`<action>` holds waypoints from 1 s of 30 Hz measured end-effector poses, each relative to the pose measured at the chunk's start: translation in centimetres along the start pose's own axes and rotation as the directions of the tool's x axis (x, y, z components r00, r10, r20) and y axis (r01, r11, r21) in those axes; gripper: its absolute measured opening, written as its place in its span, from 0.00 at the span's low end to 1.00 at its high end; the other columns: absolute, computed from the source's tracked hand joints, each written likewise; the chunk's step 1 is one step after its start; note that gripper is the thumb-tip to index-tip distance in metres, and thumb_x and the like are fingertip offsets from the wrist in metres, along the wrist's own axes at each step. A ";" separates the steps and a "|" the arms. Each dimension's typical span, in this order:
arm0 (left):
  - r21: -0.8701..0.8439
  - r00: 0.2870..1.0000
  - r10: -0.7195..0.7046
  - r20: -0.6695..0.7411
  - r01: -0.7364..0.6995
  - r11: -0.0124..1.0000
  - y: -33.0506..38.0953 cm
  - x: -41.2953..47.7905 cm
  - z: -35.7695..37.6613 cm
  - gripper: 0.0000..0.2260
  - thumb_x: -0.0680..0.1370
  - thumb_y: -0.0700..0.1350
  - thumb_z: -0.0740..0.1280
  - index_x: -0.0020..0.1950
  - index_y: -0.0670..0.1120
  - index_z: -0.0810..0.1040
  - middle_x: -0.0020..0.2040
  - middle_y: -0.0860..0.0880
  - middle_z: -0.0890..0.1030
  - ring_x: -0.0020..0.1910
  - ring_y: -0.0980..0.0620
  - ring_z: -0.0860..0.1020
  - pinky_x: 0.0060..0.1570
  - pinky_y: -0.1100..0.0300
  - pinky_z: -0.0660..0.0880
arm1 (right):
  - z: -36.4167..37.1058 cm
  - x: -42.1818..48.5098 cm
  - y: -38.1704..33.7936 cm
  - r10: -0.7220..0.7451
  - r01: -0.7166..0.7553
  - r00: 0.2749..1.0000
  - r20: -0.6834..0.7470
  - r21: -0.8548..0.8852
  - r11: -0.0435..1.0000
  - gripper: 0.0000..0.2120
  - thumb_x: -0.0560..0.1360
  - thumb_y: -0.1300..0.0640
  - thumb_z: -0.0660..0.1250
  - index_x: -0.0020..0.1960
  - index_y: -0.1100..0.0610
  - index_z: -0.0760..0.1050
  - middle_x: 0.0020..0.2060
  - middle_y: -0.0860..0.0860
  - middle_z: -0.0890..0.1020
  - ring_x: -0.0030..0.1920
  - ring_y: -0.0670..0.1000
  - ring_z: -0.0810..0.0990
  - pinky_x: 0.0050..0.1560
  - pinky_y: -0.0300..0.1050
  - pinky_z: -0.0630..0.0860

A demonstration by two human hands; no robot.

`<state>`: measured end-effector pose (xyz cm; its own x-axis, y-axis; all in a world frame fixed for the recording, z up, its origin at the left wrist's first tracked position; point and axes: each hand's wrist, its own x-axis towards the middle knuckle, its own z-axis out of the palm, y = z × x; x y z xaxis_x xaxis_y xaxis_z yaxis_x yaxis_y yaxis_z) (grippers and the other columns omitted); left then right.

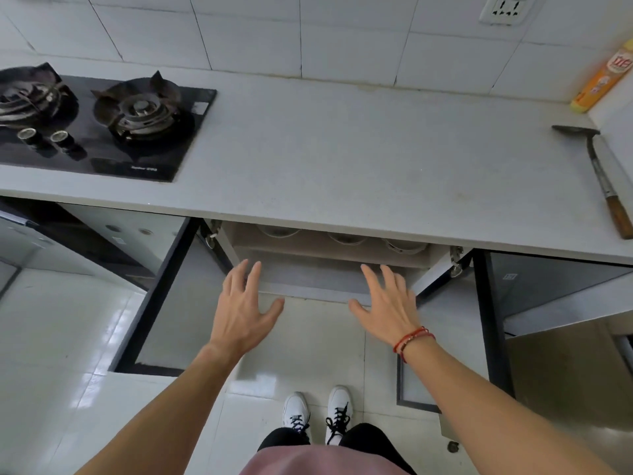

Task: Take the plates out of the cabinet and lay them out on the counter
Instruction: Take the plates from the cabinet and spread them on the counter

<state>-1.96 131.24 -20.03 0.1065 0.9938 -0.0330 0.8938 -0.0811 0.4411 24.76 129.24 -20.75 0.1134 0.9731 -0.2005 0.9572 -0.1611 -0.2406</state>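
The cabinet [322, 265] under the white counter [342, 159] stands with both doors swung wide. On its upper shelf, just below the counter's edge, the rims of three pale dishes [346, 237] show; most of each is hidden by the counter. My left hand [245, 308] and my right hand [388, 303] hover in front of the cabinet's lower shelf, palms down, fingers spread, holding nothing. A red bracelet circles my right wrist.
A black two-burner gas hob [102, 125] fills the counter's left. A cleaver [603, 173] with a wooden handle lies at the right edge, an orange-yellow bottle [603, 80] behind it. The left door [161, 296] and right door [455, 323] flank my shoes on the tiled floor.
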 end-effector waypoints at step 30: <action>-0.204 0.980 -0.199 -0.018 0.191 0.960 -16.3 15.5 22.5 0.37 0.74 0.67 0.56 0.78 0.51 0.55 0.79 0.49 0.55 0.77 0.49 0.54 0.73 0.52 0.60 | 22.3 23.2 -1.0 -0.161 0.160 0.987 0.021 0.065 0.985 0.38 0.74 0.33 0.61 0.79 0.44 0.52 0.75 0.60 0.61 0.72 0.61 0.66 0.67 0.55 0.69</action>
<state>-5.04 146.25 -47.92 -0.0811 0.9913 -0.1036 0.7898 0.1273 0.6000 20.47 148.35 -46.31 -0.0481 0.9827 -0.1788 0.9437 -0.0140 -0.3305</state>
